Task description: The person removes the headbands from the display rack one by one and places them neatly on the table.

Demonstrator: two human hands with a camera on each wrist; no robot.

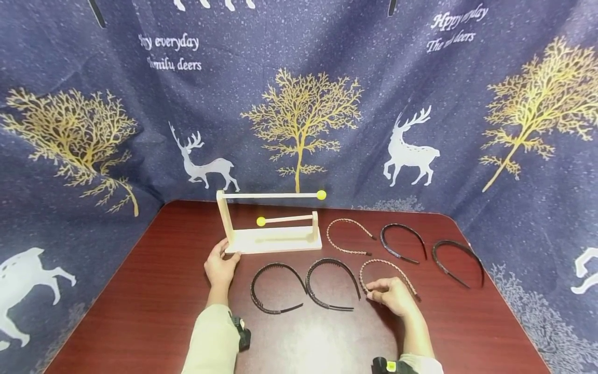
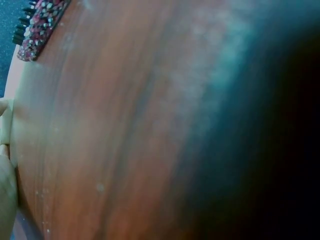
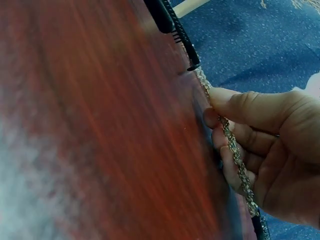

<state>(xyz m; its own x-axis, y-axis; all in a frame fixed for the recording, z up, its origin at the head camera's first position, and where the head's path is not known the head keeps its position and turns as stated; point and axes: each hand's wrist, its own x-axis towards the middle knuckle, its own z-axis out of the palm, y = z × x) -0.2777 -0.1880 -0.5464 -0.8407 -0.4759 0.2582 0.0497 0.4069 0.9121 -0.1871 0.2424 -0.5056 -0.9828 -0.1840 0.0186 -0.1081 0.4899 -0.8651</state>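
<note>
A pale wooden rack (image 1: 275, 246) with two bars tipped by yellow balls stands at the back of the table. My left hand (image 1: 221, 265) grips the front left corner of its base, thumb at the front edge. In the left wrist view only a bit of that hand (image 2: 7, 200) shows at the left edge. My right hand (image 1: 391, 296) pinches a gold braided headband (image 1: 388, 263) by its left arm, between thumb and fingers. The right wrist view shows the braid (image 3: 237, 157) passing between them.
Two black toothed headbands (image 1: 261, 304) lie side by side between my hands. Behind the right hand rests another gold braided headband (image 1: 343, 220). Two dark headbands lie farther right, one (image 1: 403, 225) nearer the middle, one (image 1: 467, 246) by the table's right edge. A patterned blue cloth (image 1: 299, 104) hangs behind.
</note>
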